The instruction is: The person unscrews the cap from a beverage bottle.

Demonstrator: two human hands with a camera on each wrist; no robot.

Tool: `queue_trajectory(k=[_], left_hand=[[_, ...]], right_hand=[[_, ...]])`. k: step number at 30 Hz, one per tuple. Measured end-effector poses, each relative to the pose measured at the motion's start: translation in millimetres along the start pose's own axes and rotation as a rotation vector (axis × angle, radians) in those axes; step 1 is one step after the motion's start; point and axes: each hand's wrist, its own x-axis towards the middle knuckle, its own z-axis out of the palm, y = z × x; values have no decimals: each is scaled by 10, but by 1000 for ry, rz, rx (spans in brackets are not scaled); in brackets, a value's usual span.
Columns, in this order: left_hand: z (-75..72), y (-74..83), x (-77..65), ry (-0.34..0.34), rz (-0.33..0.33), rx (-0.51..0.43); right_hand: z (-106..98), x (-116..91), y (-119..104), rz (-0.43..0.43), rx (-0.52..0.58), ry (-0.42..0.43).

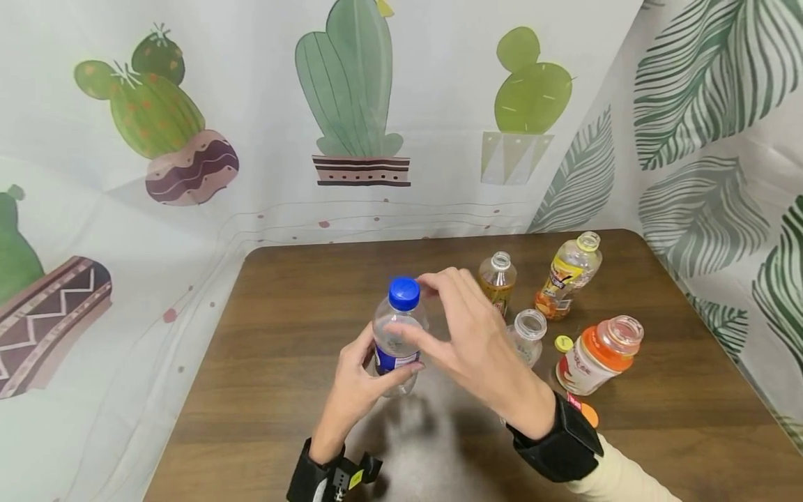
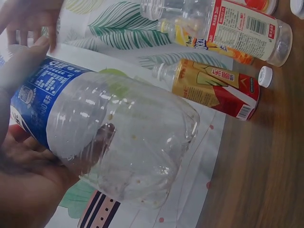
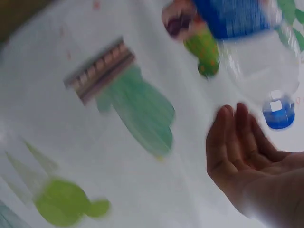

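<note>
A clear plastic bottle [image 1: 401,324] with a blue label and a blue cap [image 1: 404,293] is held upright, raised over the table. My left hand [image 1: 357,390] grips it around the label, thumb across the near side. In the left wrist view the bottle [image 2: 128,128] looks empty, its ribbed lower half sticking out past the left hand [image 2: 38,171]. My right hand [image 1: 470,341] is beside the neck, fingers spread and bent near the cap. The right wrist view shows the blue cap [image 3: 279,112] just apart from the right hand's fingers [image 3: 221,137].
Right of the hands stand uncapped bottles: a small gold-labelled one [image 1: 498,282], a yellow-labelled one [image 1: 567,275], a clear one [image 1: 528,336] and an orange-and-white one [image 1: 599,355]. A yellow cap [image 1: 563,344] and an orange cap [image 1: 589,415] lie on the wooden table [image 1: 251,390].
</note>
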Motion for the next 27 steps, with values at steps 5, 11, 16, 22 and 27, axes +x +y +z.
queue_trajectory(k=[5,11,16,22,27], left_hand=[[57,28,10,2,-11,47],[88,39,24,27,4,144],[100,21,12,20,30,208],[108,5,-13,-31,-2,132],[119,3,-17,-70,-11,56]], right_hand=[[-127,141,-61,-92,-176,88],[-168,155,-127,-16,-336,131],[-161,130,-127,-18,-374,110],[-186,120,-66,-118,-293,85],[-236,104,-24,-166,-234,44]])
